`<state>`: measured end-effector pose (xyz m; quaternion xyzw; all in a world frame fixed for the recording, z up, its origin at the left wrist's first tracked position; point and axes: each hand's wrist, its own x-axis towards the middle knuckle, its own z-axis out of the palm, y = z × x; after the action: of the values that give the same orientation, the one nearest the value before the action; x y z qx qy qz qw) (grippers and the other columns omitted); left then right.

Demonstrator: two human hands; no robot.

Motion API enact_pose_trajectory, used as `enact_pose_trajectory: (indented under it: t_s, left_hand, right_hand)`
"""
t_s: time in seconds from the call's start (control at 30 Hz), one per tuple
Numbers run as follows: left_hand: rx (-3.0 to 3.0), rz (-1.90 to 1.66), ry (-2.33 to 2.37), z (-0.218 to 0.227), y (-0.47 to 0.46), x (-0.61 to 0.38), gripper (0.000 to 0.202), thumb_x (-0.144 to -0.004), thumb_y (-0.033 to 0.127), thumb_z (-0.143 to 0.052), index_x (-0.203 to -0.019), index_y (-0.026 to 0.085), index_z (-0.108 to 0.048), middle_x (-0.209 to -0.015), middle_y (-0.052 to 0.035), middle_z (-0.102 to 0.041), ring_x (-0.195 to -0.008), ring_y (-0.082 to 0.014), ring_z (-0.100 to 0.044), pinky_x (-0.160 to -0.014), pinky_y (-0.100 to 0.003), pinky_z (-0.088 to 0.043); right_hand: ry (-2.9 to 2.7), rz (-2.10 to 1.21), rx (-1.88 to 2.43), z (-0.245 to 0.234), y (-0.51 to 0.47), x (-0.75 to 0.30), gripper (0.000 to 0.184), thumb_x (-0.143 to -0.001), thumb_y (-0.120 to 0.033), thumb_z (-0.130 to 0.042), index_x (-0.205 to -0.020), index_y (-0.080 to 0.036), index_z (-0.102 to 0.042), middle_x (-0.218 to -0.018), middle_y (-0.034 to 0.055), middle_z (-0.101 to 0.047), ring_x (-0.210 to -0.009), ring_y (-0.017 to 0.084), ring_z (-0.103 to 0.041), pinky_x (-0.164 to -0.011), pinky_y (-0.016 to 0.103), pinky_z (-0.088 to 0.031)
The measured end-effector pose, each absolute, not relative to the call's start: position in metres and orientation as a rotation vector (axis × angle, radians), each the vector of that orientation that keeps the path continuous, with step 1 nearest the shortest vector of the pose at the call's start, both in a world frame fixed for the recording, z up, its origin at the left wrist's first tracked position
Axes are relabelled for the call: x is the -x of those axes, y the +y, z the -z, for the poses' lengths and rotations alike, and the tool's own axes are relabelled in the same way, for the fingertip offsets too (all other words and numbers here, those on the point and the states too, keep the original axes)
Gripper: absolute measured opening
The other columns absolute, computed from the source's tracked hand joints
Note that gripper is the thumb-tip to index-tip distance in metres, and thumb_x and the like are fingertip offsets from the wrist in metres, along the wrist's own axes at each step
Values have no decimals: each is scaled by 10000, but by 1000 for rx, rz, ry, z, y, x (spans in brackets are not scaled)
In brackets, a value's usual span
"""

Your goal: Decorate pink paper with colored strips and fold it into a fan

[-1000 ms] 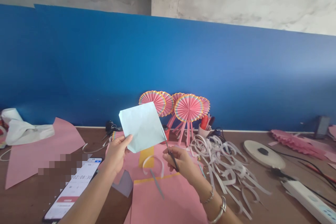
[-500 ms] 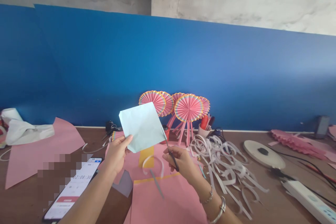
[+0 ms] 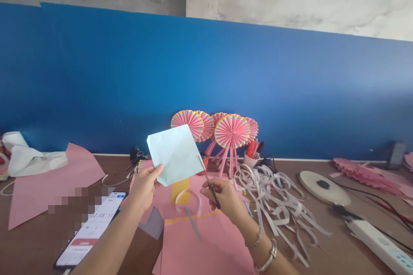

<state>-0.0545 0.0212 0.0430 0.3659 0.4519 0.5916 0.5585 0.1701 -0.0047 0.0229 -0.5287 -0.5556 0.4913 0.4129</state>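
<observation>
My left hand [image 3: 146, 184] pinches a light blue sheet of paper [image 3: 174, 154] by its lower left side and holds it up above the table. In my right hand [image 3: 221, 197] is a pair of dark-handled scissors [image 3: 211, 189], its fingers closed round the handles. The blades point up at the right edge of the blue sheet. Pink paper [image 3: 206, 245] with a yellow edge lies below my hands. On it rest a curled white strip [image 3: 189, 193] and a thin bluish strip [image 3: 192, 223].
Pink pleated paper rosettes [image 3: 232, 132] stand on paper legs at the back. Curled white strips [image 3: 277, 206] pile up to the right, near a power strip [image 3: 380, 245] and a round white device [image 3: 322, 189]. A phone [image 3: 93, 236] and pink sheet [image 3: 54, 193] lie left.
Hands, paper and scissors stay in nearly the same place. The view has shifted very slightly, and the phone's timer has advanced by a second.
</observation>
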Motion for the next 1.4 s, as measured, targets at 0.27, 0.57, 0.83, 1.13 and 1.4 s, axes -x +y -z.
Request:
enact_pose_trajectory:
  t_s: [0.27,0.57,0.83,1.13,1.4]
  left_hand:
    - [-828,-1374,1066,-44,20,53,476,-493,431,-830,-817,105,-706,-813,-109,-730,-804,-278,-670,-634,-322,-512]
    - [-894,-1284,1025,-41,17,48,463,-566,454,-798,-854,102,-712,-856,-126,-734,-770,-273,-678,-676,-341,-507]
    - [-879,-1265,1007,-44,13,45,477,-562,443,-807,-884,105,-713,-868,-118,-737,-811,-291,-677,-742,-372,-509]
    - [-887,-1265,991,-39,15,47,466,-603,434,-792,-914,98,-706,-902,-125,-734,-836,-284,-674,-736,-351,-508]
    - [-857,-1263,996,-42,14,45,475,-558,438,-813,-876,100,-710,-842,-118,-739,-784,-281,-682,-727,-360,-515]
  right_hand:
    - [-1394,-1269,1330,-28,-7,-170,347,-671,-408,-685,-892,-147,-622,-494,-58,-526,-418,104,-513,-437,234,-416]
    - [-1400,-1229,1359,-43,-11,-171,419,-664,-446,-690,-919,-121,-619,-489,-40,-543,-457,119,-546,-429,215,-359]
    - [-1385,-1228,1340,-38,-9,-173,421,-653,-441,-695,-908,-115,-620,-504,-42,-547,-443,112,-536,-444,223,-385]
    - [-1355,-1198,1330,-32,-6,-174,384,-656,-416,-701,-880,-114,-622,-488,-45,-538,-417,106,-519,-433,225,-384]
    - [-1342,-1189,1339,-28,-3,-175,339,-648,-393,-705,-836,-124,-616,-466,-54,-529,-384,92,-497,-410,216,-388]
